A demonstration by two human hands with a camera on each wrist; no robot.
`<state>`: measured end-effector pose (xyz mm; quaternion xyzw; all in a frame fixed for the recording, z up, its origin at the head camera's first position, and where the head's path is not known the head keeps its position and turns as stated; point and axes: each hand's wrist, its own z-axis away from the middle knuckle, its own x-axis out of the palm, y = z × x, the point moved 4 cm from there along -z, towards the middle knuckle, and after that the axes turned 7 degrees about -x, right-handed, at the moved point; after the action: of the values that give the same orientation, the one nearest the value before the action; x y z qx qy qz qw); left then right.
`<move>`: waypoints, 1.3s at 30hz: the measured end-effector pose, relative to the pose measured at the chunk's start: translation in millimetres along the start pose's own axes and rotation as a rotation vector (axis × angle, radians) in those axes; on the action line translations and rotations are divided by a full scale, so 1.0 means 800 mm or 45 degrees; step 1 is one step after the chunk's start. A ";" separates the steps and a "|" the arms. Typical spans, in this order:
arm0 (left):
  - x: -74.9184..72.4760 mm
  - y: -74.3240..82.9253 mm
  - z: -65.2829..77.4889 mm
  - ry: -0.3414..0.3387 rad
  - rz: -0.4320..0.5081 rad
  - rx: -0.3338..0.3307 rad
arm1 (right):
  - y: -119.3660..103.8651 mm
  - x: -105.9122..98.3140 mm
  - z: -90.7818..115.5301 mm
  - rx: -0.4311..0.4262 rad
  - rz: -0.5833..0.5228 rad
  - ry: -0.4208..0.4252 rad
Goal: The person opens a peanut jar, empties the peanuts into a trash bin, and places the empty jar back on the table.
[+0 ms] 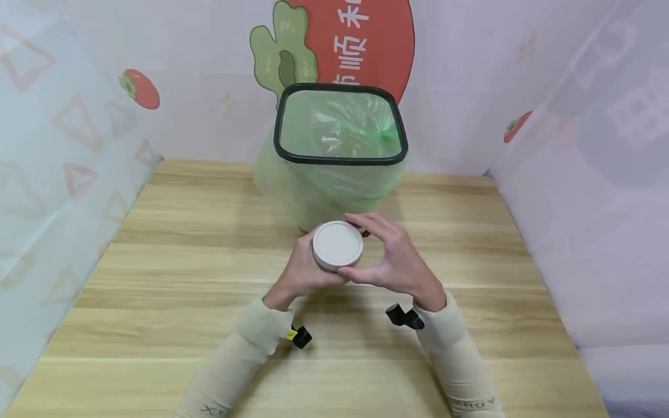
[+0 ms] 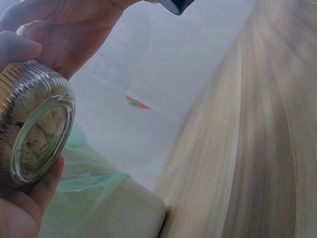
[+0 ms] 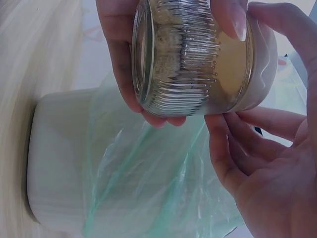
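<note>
A ribbed glass jar [image 3: 183,74] with a round white lid [image 1: 337,245] is held up over the table in front of the bin. Pale brown, wrinkled pieces show through the glass and its base in the left wrist view. My left hand [image 1: 305,264] grips the jar's glass body, with the fingers wrapped around its side. At the lid, my right hand [image 1: 399,261] holds the edge, thumb on the near side and fingers on the far side. The lid sits on the jar's mouth.
Close behind the jar stands a pale bin [image 3: 62,158] with a black rim [image 1: 342,161], lined with a translucent green bag [image 1: 334,125]. The wood-grain table [image 1: 183,278] runs beneath. Printed cloth walls [image 1: 198,116] enclose the back and sides.
</note>
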<state>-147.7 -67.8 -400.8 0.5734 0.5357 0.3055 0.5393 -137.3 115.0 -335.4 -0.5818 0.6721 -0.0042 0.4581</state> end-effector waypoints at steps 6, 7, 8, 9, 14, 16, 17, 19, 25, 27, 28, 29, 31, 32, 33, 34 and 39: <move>0.000 0.001 0.002 -0.005 -0.001 0.025 | 0.001 0.000 0.002 0.006 -0.076 -0.038; 0.000 0.001 0.001 -0.002 -0.003 0.024 | 0.001 0.001 0.002 0.009 -0.091 -0.050; -0.001 0.001 0.001 -0.001 0.000 0.022 | 0.001 0.001 0.002 0.008 -0.107 -0.064; -0.001 0.002 0.001 -0.001 0.004 0.021 | 0.002 0.001 0.002 0.009 -0.117 -0.077; -0.001 0.002 -0.001 0.003 0.012 0.029 | 0.001 -0.001 0.000 0.011 -0.150 -0.089; -0.002 0.003 -0.002 0.006 0.012 0.031 | 0.000 -0.002 0.000 0.023 -0.130 -0.066; -0.002 0.003 -0.002 0.007 0.015 0.028 | 0.000 -0.002 0.000 0.034 -0.113 -0.052; -0.002 0.003 -0.002 0.011 0.016 0.022 | -0.001 -0.003 0.000 0.059 -0.071 -0.022; -0.003 0.003 -0.001 0.038 0.007 0.010 | -0.003 0.001 0.002 0.120 0.055 0.064; -0.003 0.004 -0.001 0.044 0.006 0.008 | -0.004 0.003 0.002 0.125 0.087 0.087; -0.004 0.004 0.000 0.046 0.005 0.008 | -0.005 0.004 0.002 0.124 0.097 0.096; -0.004 0.004 0.000 0.047 0.004 0.008 | -0.005 0.006 0.002 0.121 0.100 0.104; -0.003 0.004 0.000 0.046 0.009 0.008 | -0.005 0.008 0.002 0.116 0.109 0.115; -0.003 0.003 0.000 0.044 0.010 0.010 | -0.006 0.010 0.002 0.114 0.112 0.119; -0.003 0.003 0.000 0.042 0.012 0.013 | -0.006 0.011 0.002 0.113 0.115 0.123; -0.003 0.003 0.000 0.041 0.012 0.015 | -0.006 0.012 0.001 0.113 0.119 0.126; -0.003 0.003 -0.001 0.042 -0.006 0.026 | -0.006 0.013 0.000 0.117 0.125 0.133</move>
<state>-148.0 -69.8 -397.8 0.5724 0.5490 0.3081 0.5254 -132.6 105.0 -339.4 -0.5255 0.7218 -0.0428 0.4483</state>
